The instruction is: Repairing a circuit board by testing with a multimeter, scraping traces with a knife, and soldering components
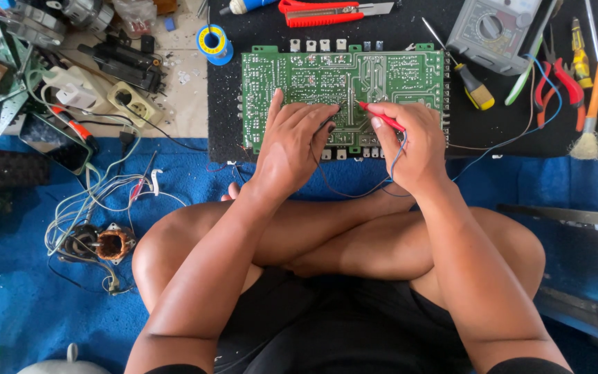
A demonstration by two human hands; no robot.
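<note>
Pinching a red probe (pixel 381 118) between thumb and fingers, my right hand (pixel 410 142) sets its tip on the green circuit board (pixel 344 86), which lies flat on a black mat (pixel 410 41) on the floor in front of my crossed legs. My left hand (pixel 292 142) rests curled on the board's lower middle, fingers bent around a black probe that I can barely see. Thin leads loop down from both hands. A grey multimeter (pixel 493 31) sits beyond the board's right corner, with a yellow-handled screwdriver (pixel 475 88) just beside it.
</note>
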